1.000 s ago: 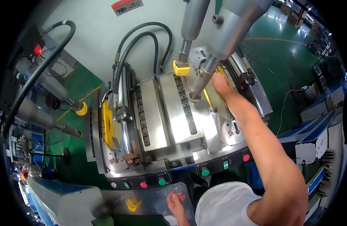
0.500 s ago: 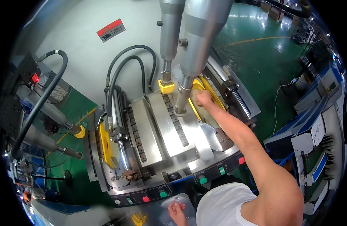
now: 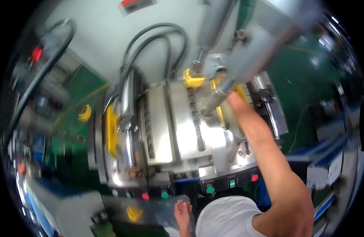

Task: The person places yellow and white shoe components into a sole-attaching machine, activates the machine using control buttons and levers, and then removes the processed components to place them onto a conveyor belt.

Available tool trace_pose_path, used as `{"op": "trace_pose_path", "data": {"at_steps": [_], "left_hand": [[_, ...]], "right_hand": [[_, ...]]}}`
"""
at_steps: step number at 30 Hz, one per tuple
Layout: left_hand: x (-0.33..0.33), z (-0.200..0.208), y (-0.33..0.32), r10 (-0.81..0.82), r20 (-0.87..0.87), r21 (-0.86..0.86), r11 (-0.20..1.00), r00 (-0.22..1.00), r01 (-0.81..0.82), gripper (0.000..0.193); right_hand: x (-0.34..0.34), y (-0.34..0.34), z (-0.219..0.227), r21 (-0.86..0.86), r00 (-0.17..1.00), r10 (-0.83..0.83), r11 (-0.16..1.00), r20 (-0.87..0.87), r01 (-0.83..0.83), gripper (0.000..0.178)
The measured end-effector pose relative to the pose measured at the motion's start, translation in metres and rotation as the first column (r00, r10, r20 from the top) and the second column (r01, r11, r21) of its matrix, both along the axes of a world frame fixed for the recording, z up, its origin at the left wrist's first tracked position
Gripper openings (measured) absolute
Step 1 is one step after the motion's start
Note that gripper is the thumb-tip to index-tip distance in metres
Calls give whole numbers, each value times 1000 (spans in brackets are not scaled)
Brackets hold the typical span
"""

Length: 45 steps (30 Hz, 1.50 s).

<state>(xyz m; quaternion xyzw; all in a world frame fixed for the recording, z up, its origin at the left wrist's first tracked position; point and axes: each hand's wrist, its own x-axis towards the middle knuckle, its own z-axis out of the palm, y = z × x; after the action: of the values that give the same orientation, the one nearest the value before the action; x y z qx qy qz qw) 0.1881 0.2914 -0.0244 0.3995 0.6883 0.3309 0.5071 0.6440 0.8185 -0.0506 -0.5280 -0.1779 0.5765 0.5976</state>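
My right arm reaches far forward to the machine's right station. There my right hand (image 3: 232,98) is at a pale, rounded piece (image 3: 229,115) between yellow pads (image 3: 219,112). The thick press cylinder (image 3: 249,59) partly covers its fingers, and motion smears the rest, so its grip does not show. Low in the view, my left hand (image 3: 182,208) is held with its fingers curled in, close to the edge of a clear plastic sheet or tray (image 3: 158,203). What it holds, if anything, is too small to make out.
A thinner cylinder with a yellow block (image 3: 193,79) hangs beside the thick one. Metal plates (image 3: 160,134) fill the machine's middle. The left station has a yellow pad (image 3: 112,132). Green and red buttons (image 3: 210,190) line the front panel. Black hoses (image 3: 154,29) arch behind; a yellow part (image 3: 133,213) lies low left.
My view has turned, so the machine sits further right and blurs. My right hand has gone further behind the thick cylinder. My left hand stays low, its fingers still curled.
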Motion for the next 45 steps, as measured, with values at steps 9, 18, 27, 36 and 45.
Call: {"op": "trace_pose_path", "data": {"at_steps": [9, 18, 27, 36, 45], "left_hand": [[-42, 46, -104, 559, 123, -77, 829, 820, -553, 30], [-230, -15, -142, 534, -568, 295, 842, 626, -451, 56], [-364, -60, 3, 71, -781, 40, 997, 620, -63, 108], [-310, 7, -58, 131, 924, 157, 727, 359, -668, 70], [-216, 108, -68, -97, 995, 88, 667, 31, -740, 85]], "right_hand": [[142, -23, 14, -243, 966, 203, 957, 163, -160, 40], [-186, -398, 184, 138, 585, 163, 890, 795, -435, 40], [-292, -553, 181, -498, 245, 760, 598, 602, -628, 42], [-390, -544, 193, -395, 261, 823, 489, 505, -777, 33], [-471, -479, 212, 11, 267, 905, 279, 332, -960, 30]]}}
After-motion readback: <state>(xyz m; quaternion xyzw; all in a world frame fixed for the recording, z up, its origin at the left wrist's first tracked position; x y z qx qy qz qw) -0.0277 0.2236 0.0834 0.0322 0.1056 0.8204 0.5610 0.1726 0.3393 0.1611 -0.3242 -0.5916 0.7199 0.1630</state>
